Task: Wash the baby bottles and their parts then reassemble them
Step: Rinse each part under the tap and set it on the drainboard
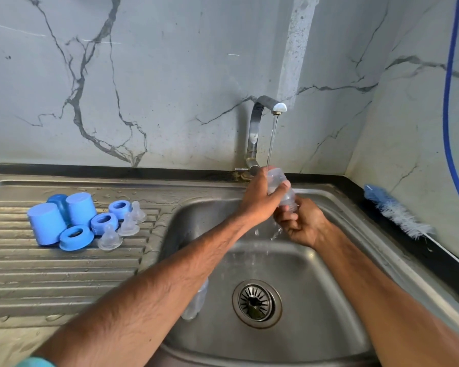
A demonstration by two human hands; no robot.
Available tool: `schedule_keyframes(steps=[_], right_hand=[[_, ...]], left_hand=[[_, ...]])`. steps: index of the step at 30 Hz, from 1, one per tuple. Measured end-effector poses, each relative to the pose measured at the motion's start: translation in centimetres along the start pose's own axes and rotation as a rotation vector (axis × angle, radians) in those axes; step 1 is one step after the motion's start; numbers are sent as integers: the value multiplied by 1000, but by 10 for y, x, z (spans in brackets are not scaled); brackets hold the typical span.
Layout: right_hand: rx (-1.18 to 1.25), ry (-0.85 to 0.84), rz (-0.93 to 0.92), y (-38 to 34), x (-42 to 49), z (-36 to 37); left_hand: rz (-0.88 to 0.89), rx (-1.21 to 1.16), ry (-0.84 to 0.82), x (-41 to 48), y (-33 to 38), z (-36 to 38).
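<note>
Rinsing, centre right: left hand point(260, 200) and right hand point(300, 223), fingers curled round one clear bottle point(276, 178) under the tap point(257, 120); a second bottle point(196, 300) waits in the sink point(329, 287). Centre left: three blue caps point(44, 223), three rings point(76, 237), three teats point(109, 238) (seemingly washed), reassembly not yet begun

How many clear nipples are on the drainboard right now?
3, in a diagonal row on the drainboard: back nipple, middle nipple, front nipple. None looks hidden there.
</note>
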State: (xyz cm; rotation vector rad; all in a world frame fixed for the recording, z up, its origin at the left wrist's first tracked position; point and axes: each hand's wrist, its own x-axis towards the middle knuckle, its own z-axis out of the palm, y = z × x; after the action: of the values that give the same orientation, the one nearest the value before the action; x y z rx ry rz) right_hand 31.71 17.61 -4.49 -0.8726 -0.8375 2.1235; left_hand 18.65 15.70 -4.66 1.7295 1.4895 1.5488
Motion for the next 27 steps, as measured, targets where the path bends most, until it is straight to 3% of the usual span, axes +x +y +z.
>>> schedule_keyframes(steps=[5, 9, 12, 17, 22, 27], right_hand=[[28, -23, 66, 1, -4, -3], [-11, 88, -114, 2, 1, -2], [-178, 160, -255, 1, 1, -4], [-499, 52, -295, 19, -10, 16], [-332, 137, -393, 14, -4, 22], [-238, 149, -307, 7, -3, 5]], left_hand=[[-25, -73, -96, -2, 1, -2], [-3, 49, -72, -5, 2, -26], [74, 186, -89, -20, -8, -46], [105, 344, 35, -45, -37, -51], [48, 365, 33, -53, -46, -52], [11, 369, 74, -56, -48, -52]])
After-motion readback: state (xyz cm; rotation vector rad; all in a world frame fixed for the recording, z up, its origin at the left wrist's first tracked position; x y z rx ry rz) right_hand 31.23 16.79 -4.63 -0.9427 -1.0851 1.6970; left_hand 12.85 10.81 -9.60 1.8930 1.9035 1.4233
